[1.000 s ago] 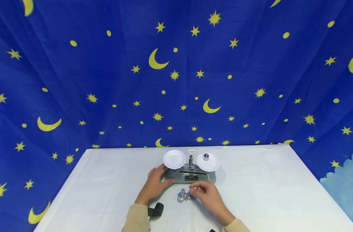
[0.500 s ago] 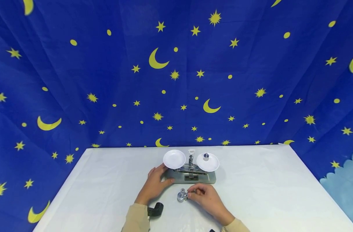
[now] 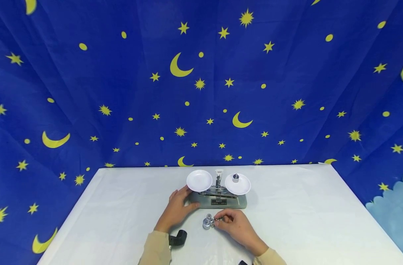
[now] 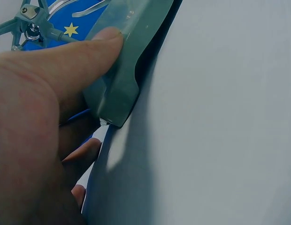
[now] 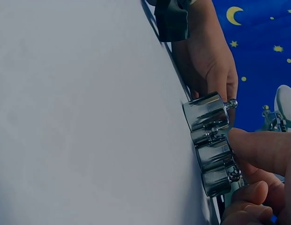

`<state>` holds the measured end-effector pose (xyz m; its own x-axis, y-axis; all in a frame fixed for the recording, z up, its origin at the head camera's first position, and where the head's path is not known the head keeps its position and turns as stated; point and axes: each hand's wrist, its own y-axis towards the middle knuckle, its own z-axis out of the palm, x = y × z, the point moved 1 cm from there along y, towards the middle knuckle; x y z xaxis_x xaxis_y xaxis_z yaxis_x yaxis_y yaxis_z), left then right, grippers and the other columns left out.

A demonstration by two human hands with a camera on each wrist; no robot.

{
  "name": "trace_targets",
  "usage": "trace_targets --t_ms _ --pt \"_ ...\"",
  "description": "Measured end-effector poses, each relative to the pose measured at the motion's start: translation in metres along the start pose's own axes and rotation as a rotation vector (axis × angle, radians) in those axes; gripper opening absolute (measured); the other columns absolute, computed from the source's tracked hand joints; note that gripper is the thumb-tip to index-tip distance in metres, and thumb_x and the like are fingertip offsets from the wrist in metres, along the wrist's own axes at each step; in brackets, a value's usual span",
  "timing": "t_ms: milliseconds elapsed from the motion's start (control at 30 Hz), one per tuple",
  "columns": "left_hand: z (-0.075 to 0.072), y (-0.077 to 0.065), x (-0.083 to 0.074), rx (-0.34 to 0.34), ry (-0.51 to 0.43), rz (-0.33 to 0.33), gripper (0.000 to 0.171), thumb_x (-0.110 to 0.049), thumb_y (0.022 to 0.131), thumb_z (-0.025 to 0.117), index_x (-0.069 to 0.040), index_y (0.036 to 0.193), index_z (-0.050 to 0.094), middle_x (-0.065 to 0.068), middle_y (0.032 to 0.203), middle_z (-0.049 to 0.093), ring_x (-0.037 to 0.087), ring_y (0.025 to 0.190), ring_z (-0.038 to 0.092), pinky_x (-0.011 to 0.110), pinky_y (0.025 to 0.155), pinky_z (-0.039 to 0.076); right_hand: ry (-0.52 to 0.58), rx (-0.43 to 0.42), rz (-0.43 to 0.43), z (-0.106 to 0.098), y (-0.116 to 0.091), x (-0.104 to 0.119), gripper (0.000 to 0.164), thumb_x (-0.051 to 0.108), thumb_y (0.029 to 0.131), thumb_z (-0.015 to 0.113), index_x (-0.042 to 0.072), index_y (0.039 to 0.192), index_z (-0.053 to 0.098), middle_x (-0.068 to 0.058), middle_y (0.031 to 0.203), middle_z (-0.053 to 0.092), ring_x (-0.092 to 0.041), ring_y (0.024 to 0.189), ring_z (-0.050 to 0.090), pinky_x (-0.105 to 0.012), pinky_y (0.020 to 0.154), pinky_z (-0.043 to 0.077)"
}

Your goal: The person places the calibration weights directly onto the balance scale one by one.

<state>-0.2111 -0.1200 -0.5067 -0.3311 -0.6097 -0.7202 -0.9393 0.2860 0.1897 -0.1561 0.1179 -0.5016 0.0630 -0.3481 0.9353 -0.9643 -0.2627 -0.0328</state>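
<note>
Metal weights (image 3: 206, 223) are standing upright in a tight cluster on the white worktop (image 3: 307, 221), just in front of a balance scale (image 3: 218, 202). Four of them are showing side by side in the right wrist view, a large one at one end, and small knobs are sticking out of their tops. The right hand (image 3: 234, 222) is reaching in with its thumb and curled fingers around the cluster's right side, but whether it is actually pinching a weight I cannot tell. The left hand (image 3: 176, 209) is clamping the left end of the scale's greenish base (image 4: 117, 86), its thumb lying on the near side and its fingers passing behind. Both hands are working well apart from each other. A single weight (image 3: 235, 178) is sitting on the right pan (image 3: 239, 188), which is hanging lower than the left pan (image 3: 199, 180). Beige sleeves (image 3: 156, 248) are covering the forearms, and a black device (image 3: 178, 238) is jutting out at the left wrist. Behind the worktop, a blue cloth (image 3: 142, 95) is showing yellow moons and stars.
</note>
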Motion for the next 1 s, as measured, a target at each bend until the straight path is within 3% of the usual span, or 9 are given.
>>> trace_targets --t_ms 1000 --pt "0.0 0.0005 -0.0016 0.005 0.01 -0.021 0.066 -0.034 0.09 0.074 -0.004 0.145 0.052 0.015 0.154 0.045 0.033 0.144 0.039 0.062 0.12 0.012 0.009 -0.022 -0.011 -0.0001 -0.0025 0.0009 0.013 0.018 0.085 0.079 0.009 0.094 0.077 0.005 0.065 0.046 -0.003 0.059 0.042 -0.018 0.056 0.036"
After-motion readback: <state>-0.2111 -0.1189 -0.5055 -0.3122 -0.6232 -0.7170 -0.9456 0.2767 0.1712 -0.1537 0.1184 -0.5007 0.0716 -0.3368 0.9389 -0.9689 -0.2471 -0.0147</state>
